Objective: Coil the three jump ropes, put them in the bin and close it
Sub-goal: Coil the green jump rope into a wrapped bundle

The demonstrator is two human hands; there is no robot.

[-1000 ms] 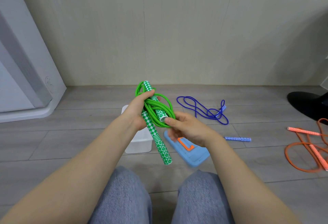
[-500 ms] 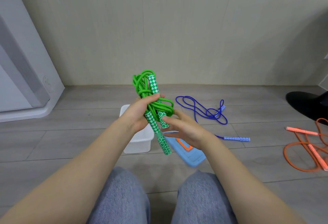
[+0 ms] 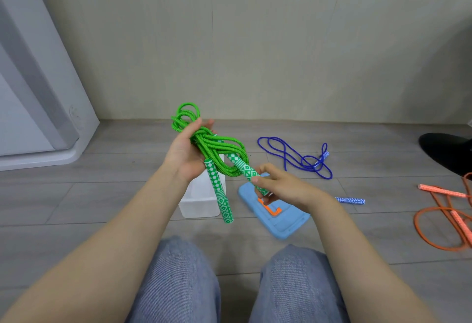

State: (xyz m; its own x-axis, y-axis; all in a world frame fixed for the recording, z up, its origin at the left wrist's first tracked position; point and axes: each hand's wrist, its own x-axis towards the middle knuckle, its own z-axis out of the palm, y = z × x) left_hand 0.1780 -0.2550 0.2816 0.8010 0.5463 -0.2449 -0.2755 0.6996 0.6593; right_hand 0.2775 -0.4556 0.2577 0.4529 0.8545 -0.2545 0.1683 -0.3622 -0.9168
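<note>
Your fingers of the left hand [image 3: 187, 152] curl round the bunched loops of the green jump rope [image 3: 217, 152], thumb across the front, so the coil stands up out of your fist with its top loops above your fingertips; one green-and-white patterned handle [image 3: 219, 192] hangs down from below your palm, tilted slightly, its lower end in front of the white bin [image 3: 201, 201]; your right hand [image 3: 283, 186] pinches the other patterned handle [image 3: 246, 170] between thumb and curled fingers, the handle slanting up and left towards the coil, where a few strands loop loosely round it; the two hands are near each other but not touching; behind the rope the bin stands open on the grey wood-look floor [image 3: 102, 195], partly hidden by your left wrist and the hanging handle; just to its right lies the light blue lid [image 3: 286, 223] with an orange latch [image 3: 272, 210], flat on the floor and partly covered by your right hand; further right the blue jump rope [image 3: 293, 156] lies uncoiled in loose loops, one of its handles [image 3: 351, 200] lying apart beside your right wrist; at the right edge the orange jump rope [image 3: 439, 220] sprawls uncoiled, cut off by the frame; your knees in blue jeans [image 3: 184, 284] fill the bottom.
</note>
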